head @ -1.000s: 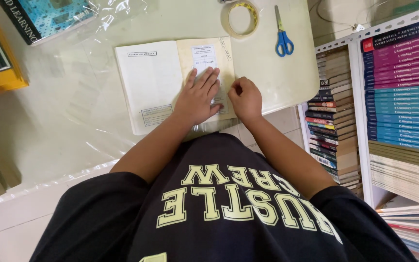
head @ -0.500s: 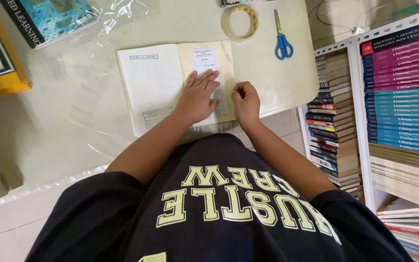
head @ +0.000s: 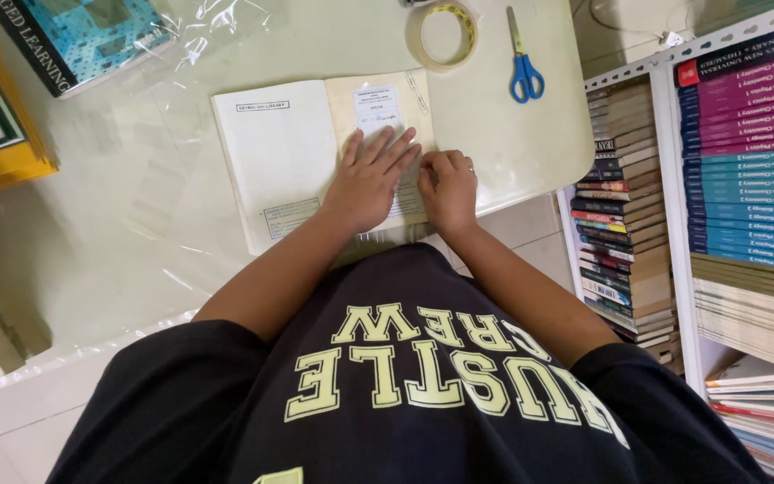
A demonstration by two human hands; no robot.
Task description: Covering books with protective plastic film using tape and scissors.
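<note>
Left hand [head: 371, 182] lies flat, fingers spread, on the open book [head: 315, 157], right hand [head: 448, 186] curled shut pressing its edge.

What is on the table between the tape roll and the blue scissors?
Nothing. In the head view, only bare pale table shows between the tape roll and the blue scissors. Both hands press on the open book below them.

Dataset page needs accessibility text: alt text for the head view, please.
Both bare hands press on an open cream-paged book lying on a pale table under a clear plastic sheet: left hand flat, right hand curled beside it. A tape roll and blue-handled scissors lie beyond; stacked books fill shelves at right.
</note>
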